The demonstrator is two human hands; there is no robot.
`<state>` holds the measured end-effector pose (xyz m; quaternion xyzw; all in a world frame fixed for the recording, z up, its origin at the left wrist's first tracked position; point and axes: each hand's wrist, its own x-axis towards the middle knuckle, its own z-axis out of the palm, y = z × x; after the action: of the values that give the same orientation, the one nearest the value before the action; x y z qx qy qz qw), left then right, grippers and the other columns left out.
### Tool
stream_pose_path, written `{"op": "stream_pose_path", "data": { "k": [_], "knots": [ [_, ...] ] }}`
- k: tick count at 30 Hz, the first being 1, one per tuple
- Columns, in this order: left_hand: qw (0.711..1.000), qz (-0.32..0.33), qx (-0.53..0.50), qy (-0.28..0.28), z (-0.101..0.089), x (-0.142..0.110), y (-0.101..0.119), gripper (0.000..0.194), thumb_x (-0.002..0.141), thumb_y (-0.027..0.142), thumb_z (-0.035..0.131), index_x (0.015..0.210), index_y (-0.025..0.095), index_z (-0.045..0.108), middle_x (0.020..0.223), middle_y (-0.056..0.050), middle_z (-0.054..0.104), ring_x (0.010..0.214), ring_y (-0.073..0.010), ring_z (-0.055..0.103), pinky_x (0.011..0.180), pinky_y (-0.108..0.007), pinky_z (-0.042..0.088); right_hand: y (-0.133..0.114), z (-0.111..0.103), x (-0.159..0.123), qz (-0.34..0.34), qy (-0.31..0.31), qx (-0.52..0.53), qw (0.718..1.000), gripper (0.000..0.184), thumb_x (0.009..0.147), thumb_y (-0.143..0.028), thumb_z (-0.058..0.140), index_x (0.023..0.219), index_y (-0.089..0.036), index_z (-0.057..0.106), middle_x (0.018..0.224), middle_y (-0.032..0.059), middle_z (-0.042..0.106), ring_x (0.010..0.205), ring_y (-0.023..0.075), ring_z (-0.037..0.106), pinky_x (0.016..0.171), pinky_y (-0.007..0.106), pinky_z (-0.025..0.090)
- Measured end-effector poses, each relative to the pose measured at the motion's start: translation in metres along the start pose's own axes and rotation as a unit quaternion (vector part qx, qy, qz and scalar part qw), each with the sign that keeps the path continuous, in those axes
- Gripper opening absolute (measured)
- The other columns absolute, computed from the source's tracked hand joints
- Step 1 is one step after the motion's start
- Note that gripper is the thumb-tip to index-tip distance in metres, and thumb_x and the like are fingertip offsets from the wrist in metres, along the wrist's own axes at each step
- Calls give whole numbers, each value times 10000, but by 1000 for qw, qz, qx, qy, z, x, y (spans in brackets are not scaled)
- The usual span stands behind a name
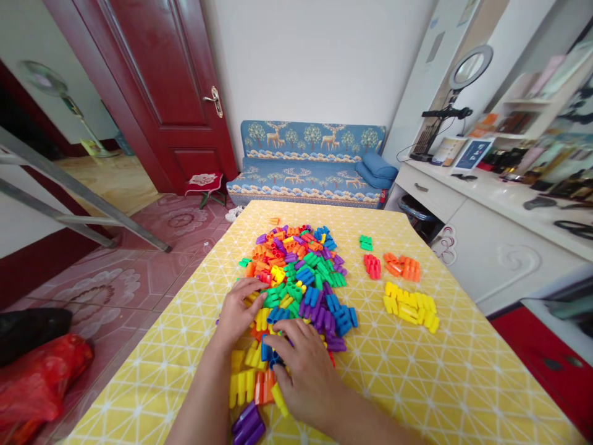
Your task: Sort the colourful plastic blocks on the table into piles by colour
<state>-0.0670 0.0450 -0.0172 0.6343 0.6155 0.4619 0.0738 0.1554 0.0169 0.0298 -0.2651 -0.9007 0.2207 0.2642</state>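
A large mixed heap of colourful plastic tube blocks point(296, 278) covers the middle of the table. At its left edge rests my left hand point(236, 309), fingers and thumb apart, with yellow and red blocks beneath them. My right hand point(308, 364) reaches over the near part of the heap. Its thumb and fingers curl round a dark blue tube block point(274, 357), partly hidden by the fingers. Yellow blocks point(241, 386), an orange block point(264, 387) and a purple block point(249, 425) lie nearest to me, between my forearms.
Sorted by colour on the right lie yellow blocks point(410, 306), orange blocks point(403, 267), a red group point(372, 266) and a green group point(365, 242). A yellow patterned cloth point(370, 383) covers the table. Beyond stand a blue sofa point(301, 170) and a white dresser point(430, 191).
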Motion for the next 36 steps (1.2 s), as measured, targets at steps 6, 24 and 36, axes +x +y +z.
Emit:
{"op": "stream_pose_path", "data": {
  "k": [6, 24, 36],
  "knots": [
    [1000, 1, 8, -2, 0, 1, 1, 195, 865, 331, 616, 974, 229, 740, 1014, -72, 688, 1003, -227, 604, 943, -400, 466, 35, -25, -30, 96, 74, -3, 993, 162, 830, -82, 516, 861, -211, 609, 877, 27, 636, 861, 190, 582, 766, 332, 444],
    [1000, 9, 25, 0, 1, 1, -1, 216, 862, 355, 604, 972, 232, 743, 1019, -69, 689, 1001, -228, 616, 930, -397, 480, 40, -25, -70, 201, -62, -34, 977, 291, 730, -131, 609, 995, -248, 631, 1083, 39, 618, 977, 221, 596, 864, 346, 461],
    [1000, 7, 22, 7, 1, 1, -4, 221, 849, 376, 615, 957, 234, 745, 1024, -71, 694, 1006, -238, 625, 931, -409, 488, 167, -140, -61, 234, 160, -110, 953, 268, 790, -382, 584, 1012, -235, 614, 1036, 52, 673, 814, 206, 624, 656, 306, 475]
  ]
}}
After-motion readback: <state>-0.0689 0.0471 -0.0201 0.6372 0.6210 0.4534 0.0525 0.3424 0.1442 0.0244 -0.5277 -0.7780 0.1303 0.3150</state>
